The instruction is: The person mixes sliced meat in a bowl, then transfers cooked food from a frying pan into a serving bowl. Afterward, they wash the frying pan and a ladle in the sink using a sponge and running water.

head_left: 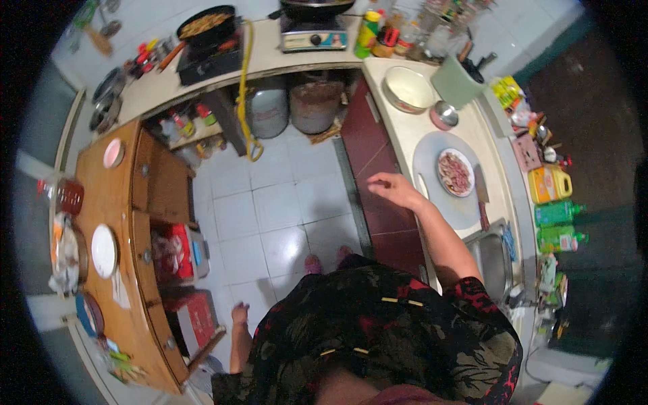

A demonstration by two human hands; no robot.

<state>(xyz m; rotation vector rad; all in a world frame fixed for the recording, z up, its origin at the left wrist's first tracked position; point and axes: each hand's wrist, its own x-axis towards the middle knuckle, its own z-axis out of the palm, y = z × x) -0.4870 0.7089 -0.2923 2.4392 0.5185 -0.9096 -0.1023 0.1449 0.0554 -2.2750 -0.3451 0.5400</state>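
My right hand hovers in front of the dark red cabinet, near the counter's edge, its bent fingers apart and nothing held. Low on the left, beside my body and above the tiled floor, hangs my left hand; it is small and its fingers are hard to make out. On the right counter lies a round, pale cutting board. It carries a white plate of sliced raw meat and, along its right side, a cleaver with a dark red handle.
A cream enamel basin and small metal bowl stand beyond the board; a sink lies nearer. At the back are a food-filled wok and a gas stove. A yellow hose hangs down. Left is a wooden cabinet.
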